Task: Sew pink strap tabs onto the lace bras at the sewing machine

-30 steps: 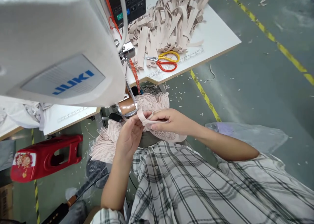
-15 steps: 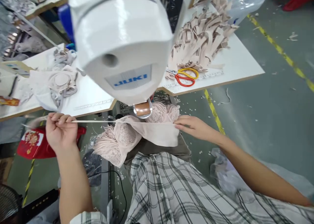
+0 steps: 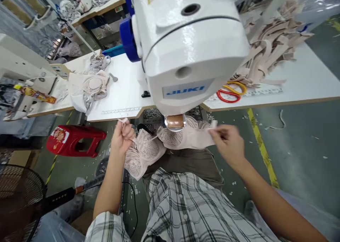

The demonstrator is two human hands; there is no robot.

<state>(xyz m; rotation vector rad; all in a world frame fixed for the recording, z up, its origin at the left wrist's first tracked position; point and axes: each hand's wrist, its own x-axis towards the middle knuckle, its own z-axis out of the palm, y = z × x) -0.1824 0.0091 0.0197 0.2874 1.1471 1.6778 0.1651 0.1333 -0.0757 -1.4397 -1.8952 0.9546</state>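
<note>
My left hand (image 3: 123, 136) is closed on a thin pale strap, left of the sewing machine's head. My right hand (image 3: 228, 143) pinches the wing end of a pale pink lace bra (image 3: 195, 137), whose band stretches leftward under the machine. The white sewing machine (image 3: 193, 65) hangs over the work, and its copper-coloured roller (image 3: 175, 121) sits just above a lace cup. More pink lace cups (image 3: 148, 146) lie bunched between my left hand and the roller, over my lap. Where the strap joins the bra is hard to make out.
Red and yellow scissors (image 3: 231, 93) lie at the right tabletop's edge, before a pile of pink strips (image 3: 268, 54). Pale garments (image 3: 91, 86) and a bottle (image 3: 38, 94) rest on the left table. A red stool (image 3: 77, 139) and a fan (image 3: 20, 199) stand at left.
The view has shifted, showing more of the left side. My hands are closer together, the long taut strip is no longer stretched from my left hand, and the right wing is raised nearer the machine.
</note>
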